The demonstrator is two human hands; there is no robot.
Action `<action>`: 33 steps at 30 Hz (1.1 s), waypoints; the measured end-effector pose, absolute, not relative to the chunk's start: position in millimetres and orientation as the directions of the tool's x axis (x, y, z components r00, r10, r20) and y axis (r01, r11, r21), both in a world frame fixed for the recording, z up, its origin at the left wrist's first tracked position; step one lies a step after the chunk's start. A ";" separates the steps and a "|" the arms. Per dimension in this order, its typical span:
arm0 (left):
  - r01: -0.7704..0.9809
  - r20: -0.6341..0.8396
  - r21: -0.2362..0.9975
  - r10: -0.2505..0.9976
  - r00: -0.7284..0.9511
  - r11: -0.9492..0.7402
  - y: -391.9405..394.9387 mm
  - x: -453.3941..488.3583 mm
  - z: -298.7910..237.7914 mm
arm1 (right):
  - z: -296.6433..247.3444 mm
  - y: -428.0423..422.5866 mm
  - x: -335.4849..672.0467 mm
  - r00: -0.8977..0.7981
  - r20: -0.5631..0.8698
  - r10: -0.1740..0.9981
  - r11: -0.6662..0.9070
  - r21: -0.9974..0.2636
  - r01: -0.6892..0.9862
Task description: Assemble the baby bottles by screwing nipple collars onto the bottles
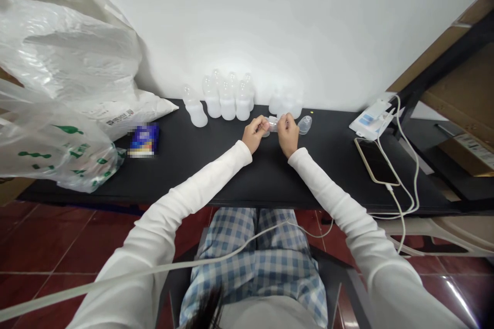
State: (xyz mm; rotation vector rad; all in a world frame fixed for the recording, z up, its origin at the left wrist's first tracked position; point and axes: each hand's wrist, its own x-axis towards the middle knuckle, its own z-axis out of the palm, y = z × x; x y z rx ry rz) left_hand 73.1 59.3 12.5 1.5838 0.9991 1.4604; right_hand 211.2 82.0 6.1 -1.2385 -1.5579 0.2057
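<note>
Above the black table, my left hand point(252, 134) and my right hand point(288, 136) are close together, fingers pinched. Between them they hold a small clear plastic piece point(273, 122); its exact kind is partly hidden by my fingers. Just right of my right hand lies a clear domed cap point(305, 124). Behind my hands stand a few whitish bottles point(285, 104) with no domes visible on them, partly covered by my right hand. To the left, several white bottles point(227, 105) with clear domed caps stand grouped, and one more such bottle point(196, 112) stands apart and tilted.
Plastic bags point(69, 61) fill the left side, beside a blurred blue packet point(143, 140). At right lie a phone point(376, 161) with a charging cable point(403, 195) and a white power strip point(372, 118). A white wall point(270, 20) rises behind the table point(185, 175).
</note>
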 end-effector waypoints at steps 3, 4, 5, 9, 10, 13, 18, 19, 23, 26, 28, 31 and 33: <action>-0.101 0.317 0.944 0.948 0.021 -0.314 60.5 75.8 14.5 | 9.1 80.6 214.9 0.007 0.659 0.752 0.487 -0.563 0.668; -0.146 0.280 0.950 0.960 0.018 -0.275 61.8 75.6 15.5 | 9.9 81.0 216.7 -0.046 0.672 0.739 0.509 -0.513 0.692; -0.183 0.244 0.954 0.970 0.023 -0.236 63.7 74.7 16.5 | 10.7 81.7 218.7 -0.104 0.681 0.724 0.532 -0.457 0.713; -0.239 0.126 0.966 0.987 0.097 -0.100 74.9 64.3 21.6 | 13.9 85.3 225.6 -0.348 0.680 0.646 0.630 -0.217 0.745; -0.231 0.110 0.970 0.988 0.107 -0.083 77.6 61.0 23.2 | 14.5 85.8 226.5 -0.401 0.676 0.618 0.654 -0.160 0.739; -0.180 0.073 0.982 0.991 0.115 -0.052 82.8 52.0 28.5 | 15.1 85.8 226.6 -0.519 0.671 0.530 0.706 -0.010 0.708; -0.147 0.002 0.989 0.998 0.069 0.008 82.6 45.6 35.5 | 14.1 84.0 224.6 -0.612 0.618 0.494 0.718 0.106 0.687; -0.155 -0.004 0.988 0.999 0.054 0.012 82.1 45.5 36.3 | 13.9 84.2 224.7 -0.619 0.605 0.501 0.721 0.104 0.685; -0.177 0.000 0.984 1.000 -0.009 -0.001 80.8 47.2 37.2 | 11.3 87.9 227.4 -0.635 0.592 0.496 0.773 0.032 0.634; -0.169 0.002 0.986 1.000 -0.025 -0.006 80.8 48.2 36.7 | 7.0 92.9 230.6 -0.639 0.606 0.474 0.819 -0.038 0.572; -0.159 -0.005 0.987 1.000 -0.028 0.000 81.9 47.7 35.8 | 4.0 96.5 232.6 -0.638 0.610 0.470 0.835 -0.074 0.545; -0.148 0.028 0.989 0.999 -0.016 -0.030 85.6 46.1 32.5 | 2.3 100.2 234.7 -0.647 0.607 0.462 0.859 -0.123 0.498; -0.136 0.106 0.985 0.994 -0.004 -0.106 88.3 45.6 28.2 | 4.1 100.6 235.4 -0.649 0.605 0.461 0.869 -0.159 0.469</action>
